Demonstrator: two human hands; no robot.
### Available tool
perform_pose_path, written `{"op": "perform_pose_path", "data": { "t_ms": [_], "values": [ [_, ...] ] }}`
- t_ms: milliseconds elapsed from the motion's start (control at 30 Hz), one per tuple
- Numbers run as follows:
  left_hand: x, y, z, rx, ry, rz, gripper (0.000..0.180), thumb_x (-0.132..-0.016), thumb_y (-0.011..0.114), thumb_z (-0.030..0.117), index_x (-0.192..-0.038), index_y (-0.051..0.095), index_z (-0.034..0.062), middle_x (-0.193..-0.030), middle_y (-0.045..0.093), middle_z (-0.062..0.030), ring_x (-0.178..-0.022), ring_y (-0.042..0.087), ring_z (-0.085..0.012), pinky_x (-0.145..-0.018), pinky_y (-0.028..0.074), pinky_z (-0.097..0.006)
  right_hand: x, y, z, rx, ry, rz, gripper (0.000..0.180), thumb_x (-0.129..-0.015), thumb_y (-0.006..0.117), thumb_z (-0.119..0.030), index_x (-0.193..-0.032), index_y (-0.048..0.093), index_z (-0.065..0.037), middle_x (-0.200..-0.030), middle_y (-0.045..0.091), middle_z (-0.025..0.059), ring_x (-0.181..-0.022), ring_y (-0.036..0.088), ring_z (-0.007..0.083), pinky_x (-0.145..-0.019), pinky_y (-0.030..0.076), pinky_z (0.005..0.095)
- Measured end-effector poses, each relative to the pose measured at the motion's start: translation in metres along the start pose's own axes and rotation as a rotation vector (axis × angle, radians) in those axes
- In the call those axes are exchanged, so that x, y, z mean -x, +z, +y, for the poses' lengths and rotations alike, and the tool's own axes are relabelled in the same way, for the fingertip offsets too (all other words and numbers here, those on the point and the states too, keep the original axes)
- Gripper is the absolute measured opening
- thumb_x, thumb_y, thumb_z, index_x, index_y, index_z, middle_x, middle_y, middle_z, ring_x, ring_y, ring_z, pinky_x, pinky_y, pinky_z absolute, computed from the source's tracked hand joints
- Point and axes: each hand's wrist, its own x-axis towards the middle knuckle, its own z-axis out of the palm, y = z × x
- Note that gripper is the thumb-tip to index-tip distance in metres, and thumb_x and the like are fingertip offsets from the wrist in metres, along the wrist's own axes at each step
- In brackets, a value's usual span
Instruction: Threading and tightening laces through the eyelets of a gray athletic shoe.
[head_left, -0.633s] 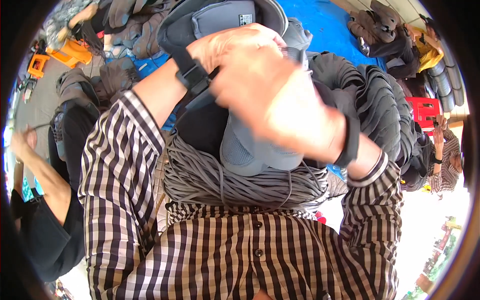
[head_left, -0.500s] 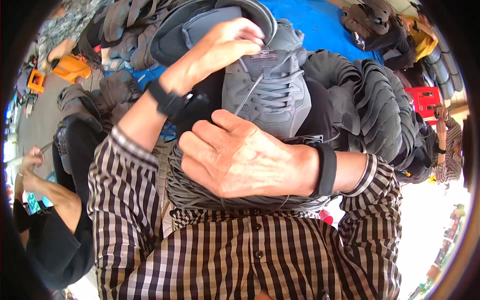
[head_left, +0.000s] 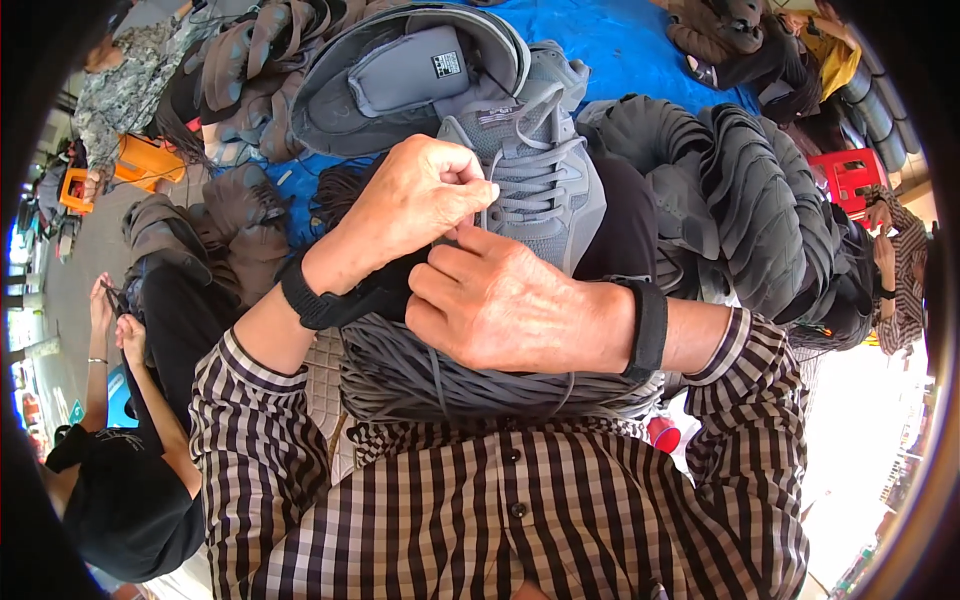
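Both hands have come together at the grey mesh lace-up sneaker [head_left: 535, 175] on the lap: left hand [head_left: 425, 195] pinches its grey lace, right hand [head_left: 510, 305] curls closed below, so lacing continues

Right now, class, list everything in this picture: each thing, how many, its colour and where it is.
grey sneaker: one, grey, centre, laces being handled
bundle of grey laces: one, grey, on the lap
stack of dark shoe uppers: one pile, dark grey, right
blue tarp: one, blue, top
red stool: one, red, far right
orange crate: one, orange, upper left
co-worker in black: one, lower left
left hand: pinching a lace
right hand: fingers at the laces, black wristband
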Motion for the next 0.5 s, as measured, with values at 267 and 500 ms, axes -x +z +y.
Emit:
{"op": "perform_pose_path", "data": {
  "t_ms": [267, 500],
  "values": [
    [0.023, -0.031, -0.010, 0.178, -0.126, -0.055, 0.017, -0.091, 0.057, 0.017, -0.082, 0.060, 0.0029, -0.068, 0.063, -0.0043, -0.059, 0.060, -0.0094, -0.052, 0.043, -0.021, 0.041, -0.032, 0.082, -0.231, 0.587, 0.203, 0.010, -0.084, 0.061, -0.004, -0.094, 0.061, -0.003, -0.093, 0.064, 0.0115, -0.082, 0.063, 0.0330, -0.067, 0.052, 0.0369],
    [0.033, -0.052, -0.028, 0.071, -0.086, -0.016, 0.013, -0.092, 0.056, 0.013, -0.085, 0.057, 0.0023, -0.063, 0.057, -0.0011, -0.054, 0.055, -0.0068, -0.050, 0.043, -0.021, 0.055, -0.036, 0.122, -0.102, 0.381, -0.022, 0.008, -0.090, 0.056, -0.006, -0.096, 0.058, -0.002, -0.098, 0.057, 0.0116, -0.084, 0.059, 0.0318, -0.072, 0.048, 0.0386]
  ]
}}
